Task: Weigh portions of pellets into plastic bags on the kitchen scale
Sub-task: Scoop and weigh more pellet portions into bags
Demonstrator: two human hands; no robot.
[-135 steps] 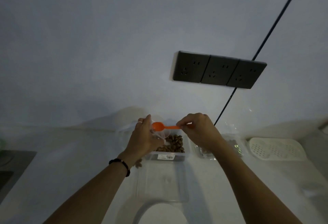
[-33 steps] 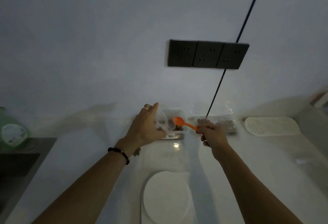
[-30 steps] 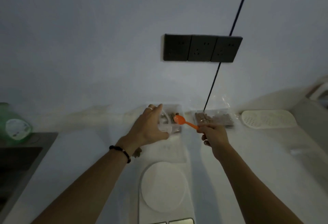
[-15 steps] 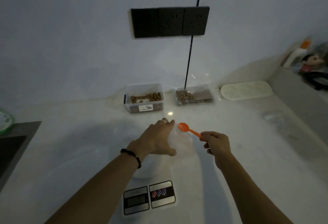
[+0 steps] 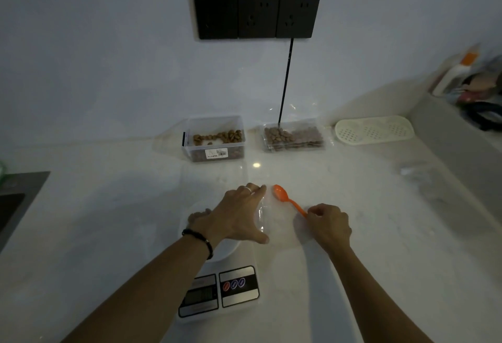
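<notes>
Since half a second ago, lowered: left hand point(image 5: 239, 217) spread flat on clear plastic bag point(image 5: 274, 223) at scale point(image 5: 217, 285); right hand point(image 5: 327, 224) pinching orange spoon point(image 5: 286, 198), bowl toward 11 o'clock.

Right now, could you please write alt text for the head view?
A left hand rests over a kitchen scale while the right hand pinches an orange spoon; behind sits a tub of pellets.

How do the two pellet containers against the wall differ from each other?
The left tub is taller, with a barcode label on its front; the right tray is low, flat and unlabelled. In the tub, the pellets lie in a thin layer with bare patches; the tray looks evenly packed. A black cable comes down the wall to the tray, not the tub. Both are clear plastic holding brown pellets.
</notes>
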